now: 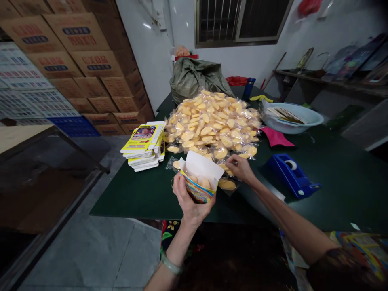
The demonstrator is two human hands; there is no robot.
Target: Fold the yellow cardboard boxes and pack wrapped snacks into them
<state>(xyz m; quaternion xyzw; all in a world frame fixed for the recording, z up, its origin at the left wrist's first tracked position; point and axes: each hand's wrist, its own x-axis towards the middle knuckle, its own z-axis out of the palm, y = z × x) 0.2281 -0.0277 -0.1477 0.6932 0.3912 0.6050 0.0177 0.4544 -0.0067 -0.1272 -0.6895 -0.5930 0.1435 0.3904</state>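
Observation:
My left hand (192,204) is wrapped around an open printed cardboard box (198,192) just above the table's near edge. The box's white flap (203,166) stands up, and plastic-wrapped yellow oval pieces (204,183) show inside. To the right of the box, my right hand (242,169) pinches at a wrapped yellow oval piece (228,169) by the front edge of the pile; its fingertips partly hide the grip. A large heap of the same wrapped pieces (209,121) lies behind both hands. Another wrapped piece (227,184) lies on the table close to the box.
Flattened yellow boxes (144,145) are stacked at left on the green table (130,194). On the right are a blue tape dispenser (292,173), a pink cloth (277,136) and a pale blue basin (307,119) holding flat cards. A grey-green sack (197,79) stands behind the heap.

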